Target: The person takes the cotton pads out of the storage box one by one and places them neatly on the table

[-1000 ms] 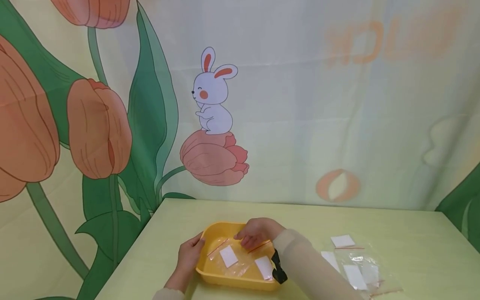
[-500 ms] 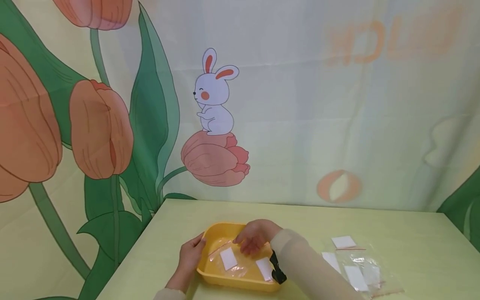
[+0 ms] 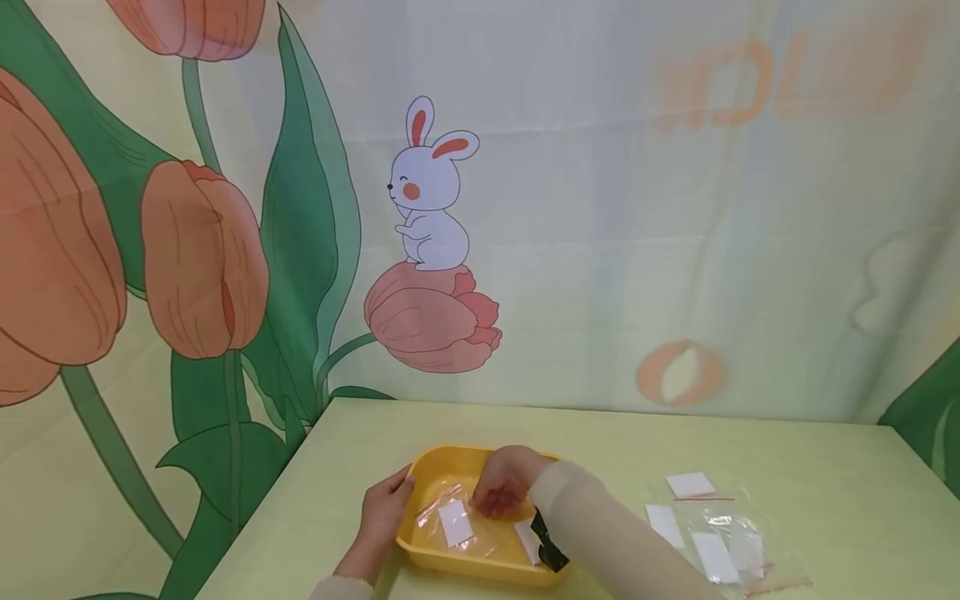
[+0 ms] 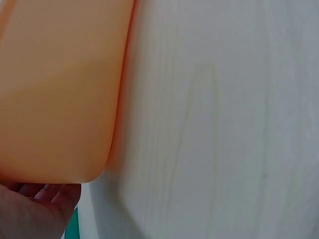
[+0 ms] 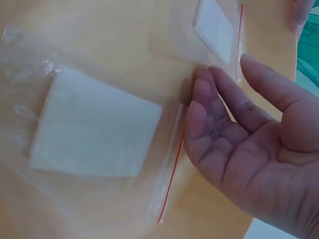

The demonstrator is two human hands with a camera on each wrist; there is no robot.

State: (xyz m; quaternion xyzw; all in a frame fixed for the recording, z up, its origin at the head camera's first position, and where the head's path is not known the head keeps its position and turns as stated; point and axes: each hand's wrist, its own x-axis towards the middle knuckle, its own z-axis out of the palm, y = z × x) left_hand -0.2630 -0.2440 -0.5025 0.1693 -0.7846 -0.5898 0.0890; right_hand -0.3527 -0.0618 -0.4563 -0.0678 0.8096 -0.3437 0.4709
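My left hand [image 3: 384,517] grips the left wall of a yellow plastic tray [image 3: 465,565], thumb at the rim and fingers outside; the left wrist view shows its fingers [image 4: 52,199] against the tray's outer wall. My right hand [image 3: 510,483] reaches down into the tray with loosely bent fingers and thumb apart, pinching nothing. Two clear zip bags with red seal lines lie inside, each with a white card. In the right wrist view, the nearer bag [image 5: 94,124] lies beside the hand, its red seal by the fingers. The fingertips come close to the farther bag [image 5: 214,30].
On the pale green table [image 3: 315,517], right of the tray, several clear zip bags [image 3: 720,521] with white cards lie overlapping. A black strap [image 3: 549,546] hangs at the right wrist over the tray edge. Behind stands a fabric backdrop [image 3: 562,250] printed with tulips and a rabbit.
My right hand has lowered further into the tray and turned, now covering more of the right bag. The left hand and tray hold nearly still.
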